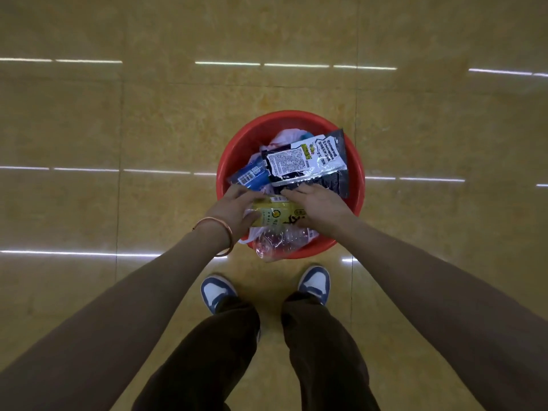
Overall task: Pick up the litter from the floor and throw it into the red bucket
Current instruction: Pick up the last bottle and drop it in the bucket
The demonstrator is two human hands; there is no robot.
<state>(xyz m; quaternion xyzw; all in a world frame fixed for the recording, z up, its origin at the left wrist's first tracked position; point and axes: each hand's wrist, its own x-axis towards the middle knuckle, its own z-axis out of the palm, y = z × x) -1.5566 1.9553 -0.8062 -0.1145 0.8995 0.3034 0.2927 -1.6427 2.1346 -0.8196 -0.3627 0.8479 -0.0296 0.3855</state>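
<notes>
Blue-and-white sneakers [218, 292], copper bangle [207, 219]

Looks dim and yellowish, with white strip-light glare streaking the glossy floor [89, 114] left to right, and bows toward the edges.

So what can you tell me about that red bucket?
The red bucket is round, glossy, plastic-looking, standing upright on the yellow tiled floor just ahead of the person's shoes. It is heaped with litter: a black-and-white wrapper, a blue packet, a clear bottle jutting over its near rim. The left hand and right hand hold a yellow packet above it.
</notes>
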